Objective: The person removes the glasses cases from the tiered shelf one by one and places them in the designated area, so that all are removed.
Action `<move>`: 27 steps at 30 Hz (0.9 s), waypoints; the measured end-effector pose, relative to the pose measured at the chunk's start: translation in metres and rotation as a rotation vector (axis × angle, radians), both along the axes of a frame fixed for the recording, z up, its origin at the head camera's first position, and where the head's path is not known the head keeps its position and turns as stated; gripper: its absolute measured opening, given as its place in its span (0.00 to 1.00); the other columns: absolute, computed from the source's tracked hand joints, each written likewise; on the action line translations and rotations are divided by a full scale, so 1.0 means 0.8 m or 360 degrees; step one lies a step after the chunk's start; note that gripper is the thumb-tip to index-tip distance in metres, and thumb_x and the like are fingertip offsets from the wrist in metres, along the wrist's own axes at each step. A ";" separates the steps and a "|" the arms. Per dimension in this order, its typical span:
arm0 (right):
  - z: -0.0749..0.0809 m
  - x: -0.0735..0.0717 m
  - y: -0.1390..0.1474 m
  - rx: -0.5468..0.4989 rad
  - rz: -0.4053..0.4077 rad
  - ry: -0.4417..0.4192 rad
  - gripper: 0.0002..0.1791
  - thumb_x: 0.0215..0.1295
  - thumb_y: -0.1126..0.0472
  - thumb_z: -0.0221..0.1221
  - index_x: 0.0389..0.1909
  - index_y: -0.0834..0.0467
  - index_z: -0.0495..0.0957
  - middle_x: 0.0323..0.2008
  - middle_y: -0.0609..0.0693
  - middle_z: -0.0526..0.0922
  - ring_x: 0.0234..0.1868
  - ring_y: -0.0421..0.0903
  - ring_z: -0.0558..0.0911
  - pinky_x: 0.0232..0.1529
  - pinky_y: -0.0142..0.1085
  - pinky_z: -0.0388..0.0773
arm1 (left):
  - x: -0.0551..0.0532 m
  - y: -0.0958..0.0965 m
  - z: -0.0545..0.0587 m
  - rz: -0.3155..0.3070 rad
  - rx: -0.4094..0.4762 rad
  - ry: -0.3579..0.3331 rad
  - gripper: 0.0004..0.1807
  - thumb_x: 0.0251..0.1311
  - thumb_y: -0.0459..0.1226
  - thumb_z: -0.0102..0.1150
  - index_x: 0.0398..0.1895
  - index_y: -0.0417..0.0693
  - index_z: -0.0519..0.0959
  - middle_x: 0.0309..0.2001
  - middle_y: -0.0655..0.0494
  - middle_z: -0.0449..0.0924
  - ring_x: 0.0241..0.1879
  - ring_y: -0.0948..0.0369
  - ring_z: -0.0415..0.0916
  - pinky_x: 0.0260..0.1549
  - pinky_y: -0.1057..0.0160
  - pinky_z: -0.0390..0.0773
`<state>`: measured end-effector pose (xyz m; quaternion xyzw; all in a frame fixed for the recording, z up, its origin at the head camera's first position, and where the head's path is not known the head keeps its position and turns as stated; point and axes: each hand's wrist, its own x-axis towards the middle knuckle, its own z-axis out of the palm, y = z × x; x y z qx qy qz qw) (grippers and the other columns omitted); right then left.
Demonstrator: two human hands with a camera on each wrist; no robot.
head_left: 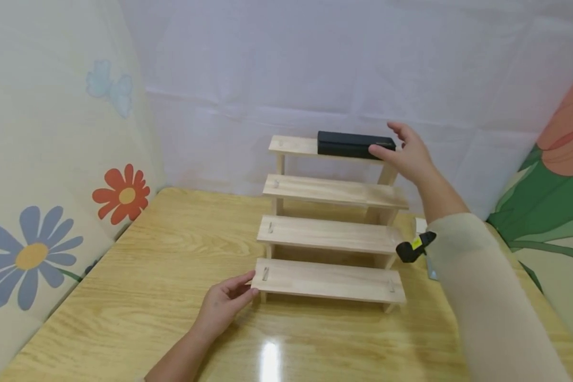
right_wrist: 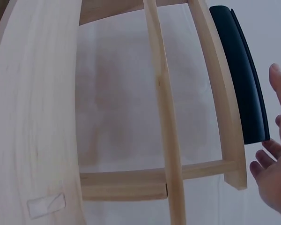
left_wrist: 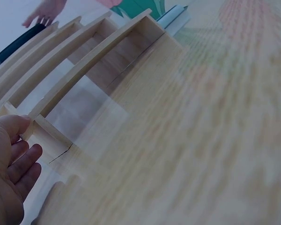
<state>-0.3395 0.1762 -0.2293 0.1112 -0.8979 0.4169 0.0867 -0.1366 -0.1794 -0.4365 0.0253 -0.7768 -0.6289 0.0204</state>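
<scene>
A pale wooden stepped display stand (head_left: 324, 233) with several tiers stands on the table. A long black case (head_left: 346, 144) lies along its top tier, toward the right end. My right hand (head_left: 408, 154) is at the case's right end, thumb and fingers spread apart; in the right wrist view the fingertips (right_wrist: 264, 159) are right by that end and the thumb stands away from it. At the lowest tier, my left hand (head_left: 224, 302) pinches the left end between thumb and forefinger. Its other fingers (left_wrist: 25, 171) hang loosely bent below the board in the left wrist view.
The wood-grain table (head_left: 172, 254) reaches back to a white cloth backdrop (head_left: 267, 63). Flower-printed panels (head_left: 57, 159) flank both sides. Behind the right forearm, a small light-coloured item (head_left: 432, 268) lies on the table. A black strap piece with a yellow tag (head_left: 415, 244) hangs at the right sleeve.
</scene>
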 end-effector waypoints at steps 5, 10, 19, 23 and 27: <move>0.003 -0.006 -0.008 0.0079 0.0026 -0.0001 0.47 0.62 0.43 0.64 0.76 0.54 0.54 0.77 0.58 0.53 0.76 0.60 0.53 0.76 0.56 0.52 | 0.000 0.001 0.000 -0.0007 0.0001 -0.0002 0.22 0.59 0.31 0.65 0.57 0.35 0.77 0.56 0.39 0.80 0.40 0.73 0.80 0.42 0.76 0.81; 0.004 -0.009 -0.013 0.0123 0.0070 -0.0073 0.48 0.61 0.40 0.63 0.77 0.51 0.51 0.78 0.54 0.50 0.78 0.57 0.49 0.76 0.58 0.50 | 0.001 0.002 0.000 -0.0002 0.0008 -0.0022 0.22 0.59 0.30 0.65 0.57 0.35 0.78 0.55 0.39 0.81 0.40 0.72 0.81 0.42 0.75 0.81; 0.002 -0.017 -0.018 0.0152 0.0087 -0.0187 0.50 0.59 0.40 0.65 0.77 0.48 0.51 0.79 0.52 0.48 0.78 0.57 0.48 0.76 0.58 0.49 | 0.003 0.003 -0.001 -0.0004 0.0011 -0.0007 0.22 0.59 0.30 0.65 0.57 0.34 0.77 0.55 0.39 0.81 0.40 0.72 0.81 0.42 0.75 0.81; 0.002 -0.017 -0.018 0.0175 0.0090 -0.0192 0.48 0.60 0.42 0.65 0.76 0.50 0.53 0.78 0.54 0.50 0.78 0.57 0.49 0.76 0.57 0.49 | 0.003 0.004 0.000 -0.0014 0.0022 -0.0012 0.22 0.59 0.31 0.65 0.57 0.34 0.77 0.55 0.39 0.81 0.40 0.71 0.81 0.42 0.75 0.81; 0.001 -0.018 -0.018 0.0192 0.0097 -0.0157 0.45 0.60 0.45 0.66 0.74 0.53 0.58 0.75 0.58 0.57 0.75 0.57 0.56 0.76 0.54 0.53 | 0.003 0.004 0.001 -0.0019 0.0020 -0.0001 0.22 0.59 0.30 0.65 0.57 0.34 0.77 0.54 0.38 0.81 0.40 0.71 0.81 0.42 0.75 0.81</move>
